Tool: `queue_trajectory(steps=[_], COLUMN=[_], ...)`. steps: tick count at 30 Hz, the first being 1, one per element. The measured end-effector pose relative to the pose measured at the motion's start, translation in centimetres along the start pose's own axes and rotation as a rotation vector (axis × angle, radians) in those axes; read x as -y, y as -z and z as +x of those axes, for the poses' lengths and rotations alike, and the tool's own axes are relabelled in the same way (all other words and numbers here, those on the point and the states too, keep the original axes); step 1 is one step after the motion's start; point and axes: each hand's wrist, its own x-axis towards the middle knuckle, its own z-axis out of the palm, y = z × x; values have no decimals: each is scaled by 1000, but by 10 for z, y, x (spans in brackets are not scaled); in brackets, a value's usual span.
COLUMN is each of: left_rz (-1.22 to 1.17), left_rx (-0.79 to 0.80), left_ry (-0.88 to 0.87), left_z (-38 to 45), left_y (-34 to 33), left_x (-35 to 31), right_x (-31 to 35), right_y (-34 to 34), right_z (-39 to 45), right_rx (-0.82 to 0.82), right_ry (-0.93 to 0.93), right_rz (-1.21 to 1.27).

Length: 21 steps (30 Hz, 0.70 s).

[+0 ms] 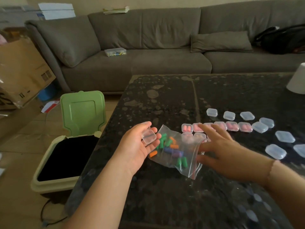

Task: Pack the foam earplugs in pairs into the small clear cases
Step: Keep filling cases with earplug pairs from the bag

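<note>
Dark speckled table in the foreground, with a grey sofa behind it and an open bin with a raised green lid on the floor at the table's left edge. Left hand, palm up and fingers loosely curled, cradles one closed clear case on its fingers; whether that case holds anything cannot be told. Right hand, blurred, fingers spread and empty, lies palm down at the open mouth of a clear zip bag resting on the table between the two hands. Loose foam earplugs in green, orange, blue and purple lie inside the bag, one orange plug just under the left hand's fingertips. Beyond the right hand, a row of filled cases holds pink earplugs, with two more filled cases partly behind the bag. Empty clear cases sit farther back and toward the right edge, near a white object
</note>
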Motion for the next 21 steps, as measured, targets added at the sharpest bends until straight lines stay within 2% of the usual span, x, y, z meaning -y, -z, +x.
queue_trajectory(steps=[2, 5, 8, 15, 19, 21], left_rz=[-2, -21, -35, -12, -1, 51], left_rx=[-19, -32, -25, -9, 0, 6], left_ry=[17, 40, 50, 41, 55, 43], left_z=[2, 4, 6, 8, 9, 9], left_y=[-1, -2, 0, 2, 3, 4], left_x=[2, 5, 5, 6, 4, 3], right_x=[8, 15, 16, 24, 26, 22], right_y=[-10, -23, -29, -26, -20, -14], right_z=[9, 24, 40, 50, 45, 42], right_rx=[-30, -184, -319, -292, -333, -426], right_ry=[-12, -44, -74, -52, -8, 88], right_rz=[15, 72, 15, -84, -111, -142])
